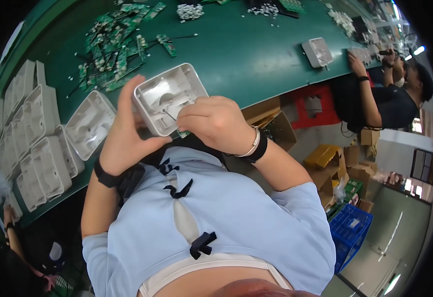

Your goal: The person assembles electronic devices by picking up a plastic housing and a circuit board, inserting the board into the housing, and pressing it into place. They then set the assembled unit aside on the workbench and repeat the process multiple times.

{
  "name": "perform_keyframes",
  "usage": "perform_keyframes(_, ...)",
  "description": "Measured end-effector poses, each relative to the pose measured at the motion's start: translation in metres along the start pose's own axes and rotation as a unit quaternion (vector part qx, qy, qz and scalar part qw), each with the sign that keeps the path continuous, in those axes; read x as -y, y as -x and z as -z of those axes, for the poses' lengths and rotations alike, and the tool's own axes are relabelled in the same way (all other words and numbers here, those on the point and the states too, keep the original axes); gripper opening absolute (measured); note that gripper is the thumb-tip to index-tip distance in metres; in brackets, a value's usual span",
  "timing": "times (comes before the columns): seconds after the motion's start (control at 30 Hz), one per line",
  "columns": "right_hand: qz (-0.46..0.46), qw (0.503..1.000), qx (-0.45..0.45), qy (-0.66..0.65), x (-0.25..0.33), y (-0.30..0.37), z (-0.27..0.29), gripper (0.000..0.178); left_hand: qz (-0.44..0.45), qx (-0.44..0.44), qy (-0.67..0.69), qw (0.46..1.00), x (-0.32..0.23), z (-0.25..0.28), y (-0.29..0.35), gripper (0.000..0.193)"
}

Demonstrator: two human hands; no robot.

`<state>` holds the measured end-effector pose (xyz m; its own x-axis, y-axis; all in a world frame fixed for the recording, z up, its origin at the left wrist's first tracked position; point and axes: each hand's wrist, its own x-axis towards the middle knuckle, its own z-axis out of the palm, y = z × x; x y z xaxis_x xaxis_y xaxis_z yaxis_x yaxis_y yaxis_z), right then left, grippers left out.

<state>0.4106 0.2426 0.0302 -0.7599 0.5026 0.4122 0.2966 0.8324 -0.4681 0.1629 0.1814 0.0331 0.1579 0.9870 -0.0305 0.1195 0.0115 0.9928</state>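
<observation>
Head view: open-topped white plastic housing (168, 95) is held above the near edge of the green desk (236, 54), cavity facing the camera. Its upper rim slants toward 2 o'clock; the opening is nearly square, with no clear long axis. Left hand (123, 140) grips the housing from 8 o'clock, fingers at the outer wall, thumb along the lower edge. Right hand (217, 123) sits at 4 o'clock, over the rim, fingers curled and apparently pinching a thin dark wire (170, 116) inside the cavity, so its fingertips are nearer the interior. A sliver of green circuit board (183, 133) shows below those fingers; its hold cannot be confirmed. Farther out: loose green circuit boards (108, 49) between 10 and 11 o'clock, stacked white housings (40, 111) near 9.
</observation>
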Motion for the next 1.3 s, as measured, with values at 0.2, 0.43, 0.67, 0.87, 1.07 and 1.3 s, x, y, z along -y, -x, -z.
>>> perform_keyframes(0.2,-0.035,0.995,-0.049,0.084,-0.037,0.049,0.058,0.019,-0.034,-0.082,-0.271,0.959,-0.024,0.041,0.043,0.089)
perform_keyframes(0.43,-0.123,0.954,-0.040,0.271,-0.132,0.123,0.152,0.016,0.038,-0.148,-0.527,0.836,-0.022,0.071,0.107,0.051)
perform_keyframes(0.67,-0.197,0.928,-0.010,0.317,-0.180,0.156,0.182,0.014,-0.049,-0.156,-0.657,0.736,0.004,0.072,0.111,0.034)
perform_keyframes(0.87,-0.191,0.914,-0.025,0.357,-0.212,0.165,0.192,0.016,-0.112,-0.143,-0.610,0.771,-0.001,0.070,0.107,0.019)
perform_keyframes(1.07,-0.249,0.862,0.000,0.442,-0.229,0.160,0.201,0.020,-0.197,-0.090,-0.537,0.816,-0.021,0.038,0.071,0.021)
perform_keyframes(1.3,-0.193,0.971,0.017,0.139,-0.128,-0.002,0.112,0.027,-0.250,0.006,-0.517,0.819,-0.001,0.014,0.022,0.020)
